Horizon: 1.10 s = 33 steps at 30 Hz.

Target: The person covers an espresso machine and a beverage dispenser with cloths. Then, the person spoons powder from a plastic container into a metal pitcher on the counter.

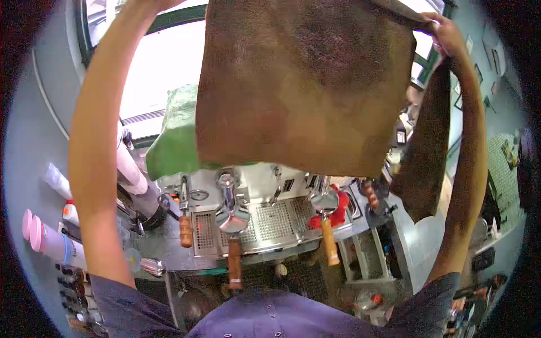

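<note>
A brown cloth [304, 96] is held up over the coffee machine [262, 183], its broad face hiding most of the machine's upper part and its lower edge hanging above the drip tray [270, 225]. The right hand [447, 36], high and to the right of the coffee machine, has its fingers pressed together, pinching the cloth's upper right corner. A dark brown strip [422, 152] hangs below that hand, over the machine's right side (whether it belongs to the same cloth, I cannot tell). The left forearm [98, 141] rises on the machine's left and runs past the top edge of the view, so I cannot tell whether the fingers of the left hand are spread, pressed together or pinching anything. A green cloth [174, 141] drapes at the machine's upper left, partly behind the brown one. From the machine's front stick out a left wooden handle [186, 231], a middle wooden handle [235, 262] and a right wooden handle [329, 242]; a red cloth [339, 211] lies at the tray's right end, beside the right handle. Well to the machine's left are bottles with pink lids [36, 233], and behind it is a bright window [163, 67].
</note>
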Motion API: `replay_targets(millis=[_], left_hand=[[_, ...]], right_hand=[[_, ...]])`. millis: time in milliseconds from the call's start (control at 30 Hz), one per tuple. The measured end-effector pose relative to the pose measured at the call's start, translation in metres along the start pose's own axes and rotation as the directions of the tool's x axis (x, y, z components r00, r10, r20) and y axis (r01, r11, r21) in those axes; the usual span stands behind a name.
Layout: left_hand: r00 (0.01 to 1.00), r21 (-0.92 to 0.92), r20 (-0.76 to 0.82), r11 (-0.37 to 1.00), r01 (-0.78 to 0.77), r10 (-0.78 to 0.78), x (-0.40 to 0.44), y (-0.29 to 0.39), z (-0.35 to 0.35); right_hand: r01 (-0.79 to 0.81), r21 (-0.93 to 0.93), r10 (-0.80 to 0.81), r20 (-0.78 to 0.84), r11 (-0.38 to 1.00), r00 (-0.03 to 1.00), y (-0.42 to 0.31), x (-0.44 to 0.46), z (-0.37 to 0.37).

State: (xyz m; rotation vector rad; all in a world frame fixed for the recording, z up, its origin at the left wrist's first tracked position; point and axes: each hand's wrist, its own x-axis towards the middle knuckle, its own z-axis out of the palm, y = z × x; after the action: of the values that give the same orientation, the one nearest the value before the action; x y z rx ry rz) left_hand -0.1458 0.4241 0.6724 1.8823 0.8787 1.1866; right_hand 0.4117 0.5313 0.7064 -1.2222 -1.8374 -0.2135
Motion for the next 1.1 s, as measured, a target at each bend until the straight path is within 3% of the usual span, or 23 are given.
replay_targets(millis=[33,100,167,233,267,300,367,400,433,467,500,567,633,667,700,733,767,833,867,900,933,967,1100], left_hand=[[0.965,0.303,-0.208,0.948,-0.092,0.160,0.022,-0.017,0.010],[0.937,0.381,-0.319,0.924,-0.007,0.139,0.068,-0.037,0.012],[0.898,0.437,-0.426,0.895,0.093,0.114,0.136,-0.077,-0.011],[0.739,0.550,-0.508,0.827,-0.118,0.443,0.204,-0.125,-0.065],[0.733,0.559,-0.514,0.822,-0.107,0.445,0.200,-0.118,-0.060],[0.778,0.533,-0.519,0.845,-0.028,0.353,0.189,-0.109,-0.048],[0.813,0.506,-0.530,0.860,0.073,0.243,0.169,-0.114,-0.032],[0.841,0.214,-0.519,0.976,-0.047,0.154,0.161,-0.121,-0.028],[0.872,-0.110,-0.482,0.983,-0.149,0.078,0.147,-0.123,-0.018],[0.888,0.047,-0.454,0.998,-0.051,0.067,0.128,-0.123,-0.010],[0.885,0.052,-0.461,0.998,-0.046,0.065,0.113,-0.131,-0.010],[0.971,0.081,-0.235,0.996,-0.030,0.049,0.082,-0.160,-0.016],[0.976,0.116,-0.157,0.978,0.171,-0.152,0.056,-0.172,0.006],[0.954,0.209,-0.145,0.934,0.290,-0.263,0.032,-0.164,0.022],[0.947,0.108,-0.069,0.942,0.318,-0.312,0.016,-0.168,0.032],[0.933,0.104,-0.080,0.928,0.357,-0.350,-0.001,-0.170,0.041],[0.927,0.018,0.053,0.929,0.370,-0.370,-0.014,-0.184,0.032],[0.866,0.097,0.023,0.863,0.496,-0.500,-0.036,-0.179,0.056],[0.864,0.093,0.021,0.862,0.498,-0.502,-0.044,-0.183,0.061],[0.858,-0.057,0.048,0.856,0.514,-0.511,-0.051,-0.188,0.066],[0.854,-0.206,0.075,0.830,0.518,-0.515,-0.057,-0.190,0.071],[0.855,-0.207,0.072,0.831,0.516,-0.513,-0.063,-0.189,0.077],[0.810,-0.466,0.016,0.712,0.525,-0.586,-0.077,-0.186,0.105]], right_hand=[[0.023,-0.078,-0.028,-0.066,0.997,0.997,0.007,0.011,0.018],[-0.061,0.177,0.057,0.028,0.982,0.998,0.012,0.035,0.061],[0.001,0.314,0.012,-0.037,0.950,0.999,0.022,0.062,0.094],[-0.033,0.242,0.057,-0.093,0.970,0.994,0.011,0.070,0.110],[0.096,0.294,-0.031,-0.217,0.951,0.976,-0.004,0.055,0.116],[0.231,0.317,-0.118,-0.336,0.920,0.934,-0.020,0.039,0.122],[0.216,0.243,-0.198,-0.095,0.946,0.976,0.043,0.070,0.113],[0.093,0.276,-0.080,-0.058,0.957,0.995,0.052,0.063,0.114],[0.137,0.293,-0.141,-0.008,0.946,0.990,0.063,0.050,0.114],[0.179,0.315,-0.202,0.042,0.932,0.979,0.074,0.037,0.115],[0.119,0.270,-0.154,0.111,0.955,0.982,0.070,0.016,0.114],[0.154,0.288,-0.213,0.187,0.945,0.959,0.074,-0.022,0.125],[0.017,0.300,-0.123,0.337,0.954,0.933,0.072,-0.067,0.140],[0.106,0.253,-0.200,0.385,0.962,0.901,0.063,-0.095,0.141],[0.200,0.209,-0.274,0.432,0.957,0.859,0.054,-0.120,0.140],[0.157,0.309,-0.291,0.456,0.938,0.841,0.056,-0.142,0.146],[0.109,0.404,-0.312,0.480,0.908,0.820,0.059,-0.161,0.154],[0.050,0.346,-0.238,0.528,0.937,0.815,0.057,-0.189,0.157],[-0.155,0.397,-0.125,0.595,0.905,0.794,0.048,-0.199,0.155],[-0.155,0.397,-0.127,0.598,0.905,0.791,0.051,-0.207,0.156],[-0.019,0.383,-0.216,0.559,0.924,0.801,0.057,-0.213,0.159],[0.119,0.362,-0.305,0.518,0.925,0.799,0.061,-0.218,0.161],[0.040,0.359,-0.259,0.587,0.932,0.767,0.063,-0.232,0.159]])
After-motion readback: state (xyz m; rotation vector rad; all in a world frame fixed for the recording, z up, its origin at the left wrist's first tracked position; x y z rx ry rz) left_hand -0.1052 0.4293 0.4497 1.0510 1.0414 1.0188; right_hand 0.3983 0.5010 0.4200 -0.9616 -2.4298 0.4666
